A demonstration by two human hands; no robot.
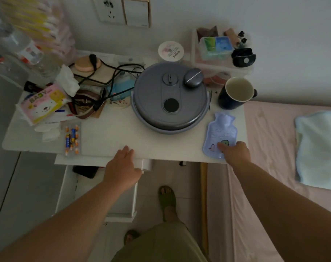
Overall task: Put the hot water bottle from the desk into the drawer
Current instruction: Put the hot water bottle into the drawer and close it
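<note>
A small lilac hot water bottle (220,132) with cartoon prints lies flat at the right front corner of the white desk (113,137). My right hand (235,153) rests on its lower end, fingers touching its surface; I cannot tell whether they grip it. My left hand (121,165) lies flat on the desk's front edge, fingers apart, holding nothing. Below the desk a white drawer (123,203) stands pulled out, partly hidden by my left forearm.
A grey round lidded pot (170,97) fills the desk's middle, a dark mug (236,92) behind the bottle. Batteries (72,138), a tissue pack (43,104) and cables crowd the left. A pink bed (274,148) adjoins on the right. My feet in green slippers (167,199) stand below.
</note>
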